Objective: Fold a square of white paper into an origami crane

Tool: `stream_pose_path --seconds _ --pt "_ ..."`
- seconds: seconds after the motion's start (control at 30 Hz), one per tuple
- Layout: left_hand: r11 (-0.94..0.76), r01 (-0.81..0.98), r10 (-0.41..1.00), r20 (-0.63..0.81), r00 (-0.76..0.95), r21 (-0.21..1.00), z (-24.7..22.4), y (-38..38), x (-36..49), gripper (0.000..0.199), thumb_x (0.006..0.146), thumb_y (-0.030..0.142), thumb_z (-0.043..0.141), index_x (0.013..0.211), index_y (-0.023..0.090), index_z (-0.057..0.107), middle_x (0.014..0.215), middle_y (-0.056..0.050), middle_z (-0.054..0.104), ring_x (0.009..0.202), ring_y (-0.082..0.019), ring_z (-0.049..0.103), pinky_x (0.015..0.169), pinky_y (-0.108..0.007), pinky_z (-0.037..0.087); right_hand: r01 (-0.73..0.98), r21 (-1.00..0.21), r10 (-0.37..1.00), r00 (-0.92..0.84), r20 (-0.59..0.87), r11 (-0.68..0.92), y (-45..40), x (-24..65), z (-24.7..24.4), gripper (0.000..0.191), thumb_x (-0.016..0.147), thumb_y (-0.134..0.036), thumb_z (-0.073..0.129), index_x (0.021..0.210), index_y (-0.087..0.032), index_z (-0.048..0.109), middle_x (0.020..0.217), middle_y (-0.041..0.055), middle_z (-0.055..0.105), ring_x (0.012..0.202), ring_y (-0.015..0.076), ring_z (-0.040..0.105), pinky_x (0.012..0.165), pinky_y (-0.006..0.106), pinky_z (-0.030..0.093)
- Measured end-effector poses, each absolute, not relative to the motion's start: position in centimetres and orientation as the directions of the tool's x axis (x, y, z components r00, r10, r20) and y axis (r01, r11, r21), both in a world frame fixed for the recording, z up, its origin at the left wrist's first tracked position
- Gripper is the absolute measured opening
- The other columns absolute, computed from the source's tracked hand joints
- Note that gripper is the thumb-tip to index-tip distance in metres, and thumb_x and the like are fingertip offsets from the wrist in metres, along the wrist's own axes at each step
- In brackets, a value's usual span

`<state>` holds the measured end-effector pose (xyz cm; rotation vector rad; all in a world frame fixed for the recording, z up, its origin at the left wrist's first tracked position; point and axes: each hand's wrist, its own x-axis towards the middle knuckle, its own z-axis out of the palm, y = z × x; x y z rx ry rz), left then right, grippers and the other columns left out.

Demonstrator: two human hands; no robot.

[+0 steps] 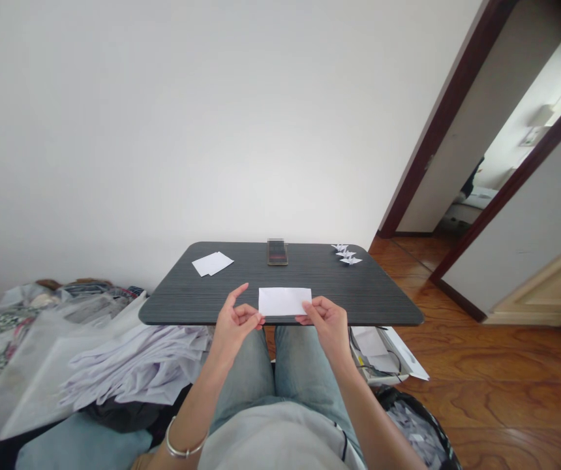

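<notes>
A white paper rectangle [284, 301], wider than it is tall, is held up at the front edge of the dark table [241, 287]. My left hand [235, 320] pinches its lower left corner between thumb and fingers, with the index finger raised. On the right side, my right hand [323, 316] grips the paper with the thumb on its face and the fingers behind. White paper sheets [212, 263] overlap at the table's back left. Several small folded paper figures [350, 260] stand in a row at the back right.
A phone-like dark object [277, 252] lies at the table's back middle, near the wall. Clothes [138, 362] are piled at left below the table. A box with papers and cables [378, 356] and a black bag [417, 424] are on the right.
</notes>
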<state>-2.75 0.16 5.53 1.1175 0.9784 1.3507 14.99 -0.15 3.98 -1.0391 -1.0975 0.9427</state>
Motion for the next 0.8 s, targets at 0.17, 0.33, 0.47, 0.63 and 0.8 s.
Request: stream_pose_path --seconds 0.17,0.33,0.47,0.63,0.8 --pt "-0.074 -0.221 0.996 0.082 0.029 0.973 5.6 0.0 -3.3 0.077 0.059 0.022 0.071 0.127 0.013 0.036 0.057 0.003 0.062 0.054 -0.013 0.060 0.053 -0.022 0.047 -0.096 -0.965 0.954 0.200 0.223 0.245 -0.1 15.0 3.9 0.031 0.068 -0.046 0.066 0.064 -0.018 0.054 0.050 -0.0004 0.066 0.052 0.0217 0.068 0.051 0.028 0.055" --pt "-0.098 -0.215 0.995 0.101 0.002 0.972 6.2 -0.2 -3.7 0.065 0.065 0.026 0.068 0.124 0.015 0.041 0.070 -0.001 0.064 0.062 -0.014 0.061 0.052 -0.021 0.046 -0.112 -0.963 0.951 0.224 0.215 0.244 -0.1 15.2 3.8 0.030 0.069 -0.045 0.067 0.065 -0.018 0.054 0.049 -0.0001 0.065 0.051 0.0209 0.067 0.050 0.028 0.054" --pt "-0.064 -0.246 0.995 0.081 0.058 0.967 6.3 -0.3 -2.7 0.056 0.065 0.029 0.069 0.115 0.014 0.048 0.075 -0.003 0.064 0.067 -0.015 0.061 0.052 -0.022 0.047 -0.096 -0.966 0.955 0.202 0.215 0.238 -0.3 15.0 4.0 0.030 0.069 -0.045 0.066 0.064 -0.019 0.054 0.051 0.0004 0.066 0.052 0.0212 0.067 0.051 0.029 0.054" --pt "-0.039 -0.224 0.990 0.068 0.120 0.974 5.8 -0.1 -0.7 0.052 0.061 0.023 0.072 0.108 0.015 0.050 0.082 -0.003 0.064 0.063 -0.013 0.060 0.050 -0.021 0.046 -0.108 -0.966 0.963 0.163 0.215 0.234 -0.6 14.7 4.3 0.028 0.070 -0.045 0.065 0.065 -0.018 0.056 0.053 0.0007 0.067 0.052 0.0197 0.066 0.053 0.029 0.054" --pt "-0.069 -0.144 0.992 0.084 0.098 0.987 5.3 0.1 -0.4 0.048 0.061 0.020 0.070 0.106 0.016 0.053 0.081 -0.001 0.062 0.061 -0.012 0.057 0.048 -0.021 0.047 -0.170 -0.961 0.972 0.116 0.203 0.220 -0.3 14.7 3.9 0.025 0.067 -0.040 0.069 0.066 -0.017 0.057 0.056 0.0001 0.067 0.051 0.0155 0.064 0.052 0.024 0.052"
